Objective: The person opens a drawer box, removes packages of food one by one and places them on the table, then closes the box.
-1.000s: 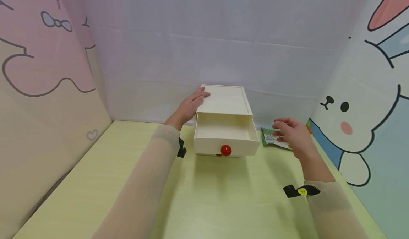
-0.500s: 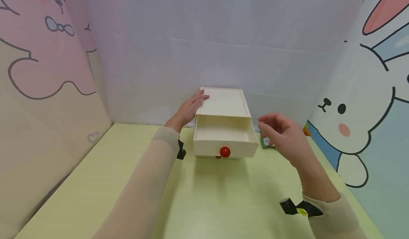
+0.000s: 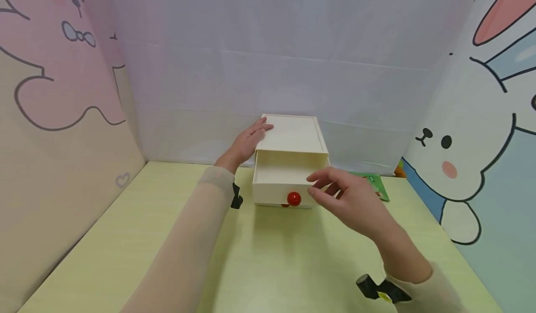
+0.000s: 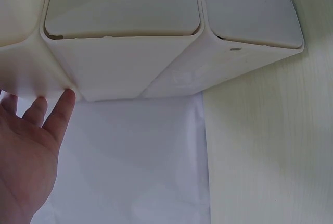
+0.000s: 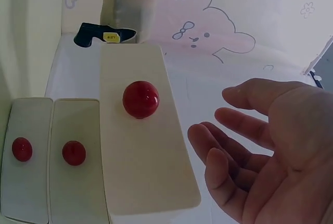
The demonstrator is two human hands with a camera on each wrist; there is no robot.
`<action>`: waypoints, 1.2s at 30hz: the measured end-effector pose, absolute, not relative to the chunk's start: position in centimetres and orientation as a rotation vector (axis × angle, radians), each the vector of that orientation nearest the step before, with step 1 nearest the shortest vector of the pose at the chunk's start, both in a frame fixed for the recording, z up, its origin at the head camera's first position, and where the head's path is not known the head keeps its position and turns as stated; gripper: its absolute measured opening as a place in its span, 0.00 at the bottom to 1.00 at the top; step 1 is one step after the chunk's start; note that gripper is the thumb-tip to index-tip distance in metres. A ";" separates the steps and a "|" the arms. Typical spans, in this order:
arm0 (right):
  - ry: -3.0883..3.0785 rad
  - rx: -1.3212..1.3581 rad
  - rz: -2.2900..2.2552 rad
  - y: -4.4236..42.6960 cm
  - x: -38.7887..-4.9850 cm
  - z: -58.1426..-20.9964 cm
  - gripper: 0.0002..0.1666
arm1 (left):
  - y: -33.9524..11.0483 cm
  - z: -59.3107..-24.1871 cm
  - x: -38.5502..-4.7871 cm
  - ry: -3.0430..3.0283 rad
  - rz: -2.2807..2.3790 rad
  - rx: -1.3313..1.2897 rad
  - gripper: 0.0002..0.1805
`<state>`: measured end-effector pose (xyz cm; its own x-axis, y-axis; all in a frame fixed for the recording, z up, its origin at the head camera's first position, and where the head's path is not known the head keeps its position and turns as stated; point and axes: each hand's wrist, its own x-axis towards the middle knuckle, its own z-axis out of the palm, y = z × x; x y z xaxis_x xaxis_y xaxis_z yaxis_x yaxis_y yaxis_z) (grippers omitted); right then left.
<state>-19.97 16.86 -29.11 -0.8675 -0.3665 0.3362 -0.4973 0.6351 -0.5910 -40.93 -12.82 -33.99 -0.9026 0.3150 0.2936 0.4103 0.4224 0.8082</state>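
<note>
A cream drawer box [image 3: 293, 134] stands near the back wall, its top drawer [image 3: 268, 192] pulled out toward the camera. The left hand [image 3: 244, 144] rests on the box's left side and top edge; the left wrist view shows its fingertips against the cream side [image 4: 109, 62]. Near the red knob [image 3: 294, 198], the right hand [image 3: 356, 203] hovers at the drawer's front right corner with fingers bent loosely and nothing in them. In the right wrist view a gap separates that hand [image 5: 281, 146] from the drawer front [image 5: 151, 161].
A green packet [image 3: 378, 187] lies on the table [image 3: 268, 266] right of the box, partly behind the right hand. Two lower drawers with red knobs [image 5: 74, 153] show in the right wrist view. Printed cloth walls [image 3: 456, 164] border the table; a small orange item [image 3: 400, 169] is at the right edge.
The right hand has moved left from above the packet to the drawer's front right corner. The packet's green part now shows behind it. The left hand stays on the box.
</note>
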 end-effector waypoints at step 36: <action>-2.633 0.835 0.786 14.0 -21.0 -33.2 0.14 | -12.8 -34.0 -40.8 -2.562 -1.489 -0.659 0.30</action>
